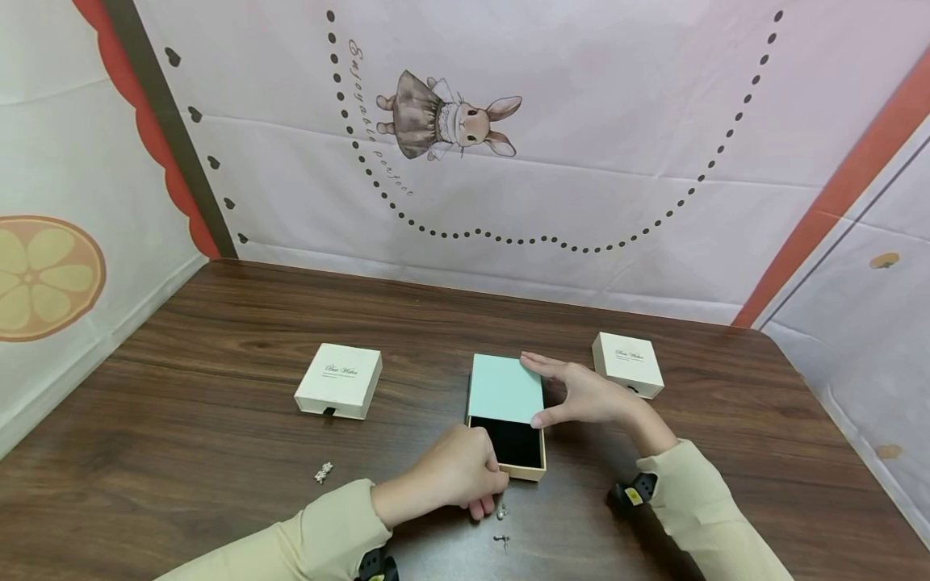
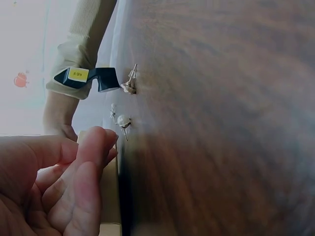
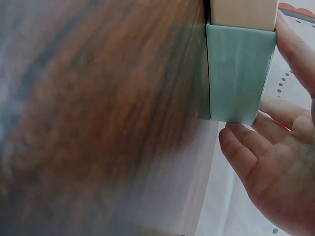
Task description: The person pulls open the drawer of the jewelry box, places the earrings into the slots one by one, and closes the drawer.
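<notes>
A mint-green drawer box (image 1: 506, 389) lies on the table, its cream drawer (image 1: 525, 472) with black lining part-way out toward the near side. My right hand (image 1: 581, 393) grips the green sleeve from the right, thumb near its front edge and fingers at its far end. In the right wrist view, the thumb lies along the sleeve (image 3: 238, 73). My left hand (image 1: 465, 470) has curled fingers pinching at the drawer's front left corner; the exact grip point is hidden. Just in front lie two small silvery earrings, a nearer one (image 1: 502, 539) and a farther one (image 1: 502, 512).
A white box (image 1: 337, 381) with printed lettering stands at the left, and another white box (image 1: 628, 361) sits behind my right wrist. Small silvery jewellery (image 1: 323, 472) lies left of my left hand. A patterned cloth (image 1: 581, 161) rises behind the table's far edge.
</notes>
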`<action>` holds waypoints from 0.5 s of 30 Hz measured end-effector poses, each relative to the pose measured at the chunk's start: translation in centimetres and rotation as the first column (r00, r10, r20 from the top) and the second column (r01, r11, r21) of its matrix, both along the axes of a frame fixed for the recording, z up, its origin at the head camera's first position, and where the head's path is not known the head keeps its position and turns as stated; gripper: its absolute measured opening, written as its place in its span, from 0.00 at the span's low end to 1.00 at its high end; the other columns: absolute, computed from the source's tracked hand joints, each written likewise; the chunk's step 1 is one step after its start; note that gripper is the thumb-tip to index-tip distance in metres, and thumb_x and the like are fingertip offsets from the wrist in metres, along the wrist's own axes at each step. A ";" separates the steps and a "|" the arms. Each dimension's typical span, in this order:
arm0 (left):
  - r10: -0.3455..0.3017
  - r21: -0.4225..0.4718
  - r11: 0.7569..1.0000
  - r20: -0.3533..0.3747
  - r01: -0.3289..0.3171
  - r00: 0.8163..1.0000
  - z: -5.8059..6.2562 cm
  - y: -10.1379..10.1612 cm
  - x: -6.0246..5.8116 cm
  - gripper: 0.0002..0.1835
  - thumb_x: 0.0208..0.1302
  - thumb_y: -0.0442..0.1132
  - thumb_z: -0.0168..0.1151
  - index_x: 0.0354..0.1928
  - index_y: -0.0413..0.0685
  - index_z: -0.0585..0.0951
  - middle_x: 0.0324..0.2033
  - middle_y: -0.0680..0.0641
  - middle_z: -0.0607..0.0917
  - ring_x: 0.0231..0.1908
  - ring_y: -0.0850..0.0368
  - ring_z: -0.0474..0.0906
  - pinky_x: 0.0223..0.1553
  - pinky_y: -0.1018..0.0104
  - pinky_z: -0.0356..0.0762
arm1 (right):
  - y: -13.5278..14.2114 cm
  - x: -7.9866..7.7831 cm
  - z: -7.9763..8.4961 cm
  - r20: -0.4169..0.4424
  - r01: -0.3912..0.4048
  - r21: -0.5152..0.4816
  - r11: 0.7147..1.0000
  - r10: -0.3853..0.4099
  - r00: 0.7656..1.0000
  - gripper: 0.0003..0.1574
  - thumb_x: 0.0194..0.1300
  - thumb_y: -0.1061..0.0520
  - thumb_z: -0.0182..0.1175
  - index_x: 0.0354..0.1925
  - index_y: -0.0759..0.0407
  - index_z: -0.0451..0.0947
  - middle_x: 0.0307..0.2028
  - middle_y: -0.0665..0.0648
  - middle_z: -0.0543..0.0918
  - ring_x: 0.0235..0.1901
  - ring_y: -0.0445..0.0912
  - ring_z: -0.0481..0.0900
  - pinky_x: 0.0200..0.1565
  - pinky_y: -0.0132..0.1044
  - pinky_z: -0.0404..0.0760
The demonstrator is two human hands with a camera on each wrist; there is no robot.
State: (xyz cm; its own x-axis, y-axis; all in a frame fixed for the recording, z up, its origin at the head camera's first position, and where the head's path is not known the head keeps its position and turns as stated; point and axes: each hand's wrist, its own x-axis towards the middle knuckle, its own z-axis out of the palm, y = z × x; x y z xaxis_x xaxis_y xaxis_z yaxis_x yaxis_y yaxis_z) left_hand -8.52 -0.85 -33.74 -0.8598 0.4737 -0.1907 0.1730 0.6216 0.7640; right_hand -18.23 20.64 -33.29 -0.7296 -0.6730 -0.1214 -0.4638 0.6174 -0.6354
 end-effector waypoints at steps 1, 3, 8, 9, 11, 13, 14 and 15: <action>0.000 0.002 1.000 0.003 0.000 1.000 0.0 0.0 0.0 0.17 0.52 0.32 0.58 0.08 0.46 0.79 0.04 0.54 0.76 0.06 0.63 0.73 0.10 0.72 0.70 | 0.0 -0.1 0.0 0.000 -0.003 0.002 1.000 0.003 1.000 0.57 0.48 0.43 0.67 0.68 0.60 0.50 0.69 0.61 0.51 0.67 0.57 0.53 0.58 0.52 0.65; -0.002 0.005 1.000 0.010 0.002 1.000 0.1 0.0 0.1 0.16 0.53 0.32 0.58 0.08 0.46 0.80 0.04 0.54 0.76 0.06 0.63 0.73 0.10 0.72 0.70 | 0.0 -0.1 0.0 0.002 -0.006 0.001 1.000 0.006 1.000 0.57 0.49 0.43 0.67 0.68 0.60 0.50 0.69 0.60 0.51 0.66 0.56 0.54 0.58 0.52 0.65; -0.013 0.012 1.000 0.019 0.013 1.000 0.1 -0.1 0.3 0.16 0.53 0.32 0.59 0.09 0.46 0.80 0.04 0.54 0.76 0.06 0.63 0.73 0.10 0.72 0.71 | 0.0 -0.2 0.0 -0.003 -0.017 0.000 1.000 0.017 1.000 0.57 0.48 0.43 0.67 0.68 0.60 0.51 0.69 0.59 0.52 0.65 0.55 0.57 0.58 0.50 0.67; -0.016 0.013 1.000 0.021 0.016 1.000 0.1 -0.1 0.3 0.16 0.54 0.32 0.59 0.09 0.46 0.80 0.04 0.54 0.76 0.06 0.64 0.72 0.10 0.72 0.71 | 0.0 -0.2 0.0 -0.006 -0.018 0.001 1.000 0.018 1.000 0.57 0.48 0.43 0.67 0.68 0.60 0.51 0.69 0.59 0.52 0.65 0.55 0.57 0.57 0.50 0.67; -0.022 0.016 1.000 0.021 0.022 1.000 0.0 -0.1 0.4 0.17 0.54 0.32 0.59 0.09 0.45 0.80 0.04 0.54 0.76 0.06 0.64 0.72 0.10 0.72 0.71 | 0.0 -0.3 0.1 -0.009 -0.020 0.002 1.000 0.020 1.000 0.57 0.48 0.43 0.67 0.68 0.60 0.51 0.69 0.59 0.52 0.66 0.55 0.56 0.58 0.50 0.67; -0.026 0.021 0.999 0.025 0.026 0.999 0.0 -0.1 0.4 0.17 0.54 0.32 0.59 0.09 0.45 0.80 0.04 0.54 0.76 0.06 0.64 0.72 0.10 0.72 0.71 | -0.1 -0.3 0.1 -0.002 -0.019 0.003 1.000 0.019 1.000 0.58 0.48 0.43 0.67 0.68 0.60 0.50 0.69 0.59 0.52 0.66 0.55 0.54 0.58 0.51 0.66; -0.027 0.022 0.999 0.028 0.027 0.999 0.0 -0.1 0.5 0.17 0.54 0.32 0.59 0.09 0.45 0.80 0.04 0.53 0.76 0.06 0.64 0.72 0.10 0.72 0.71 | -0.1 -0.3 0.2 0.001 -0.019 0.004 1.000 0.019 1.000 0.58 0.48 0.43 0.67 0.68 0.60 0.50 0.69 0.59 0.52 0.66 0.55 0.54 0.58 0.51 0.65; -0.028 0.021 0.999 0.028 0.028 0.999 0.1 -0.1 0.5 0.17 0.54 0.32 0.59 0.08 0.45 0.79 0.04 0.53 0.76 0.06 0.64 0.72 0.10 0.72 0.71 | -0.1 -0.3 0.2 0.006 -0.019 0.004 1.000 0.019 1.000 0.58 0.48 0.43 0.67 0.68 0.60 0.50 0.69 0.59 0.51 0.66 0.56 0.54 0.58 0.51 0.65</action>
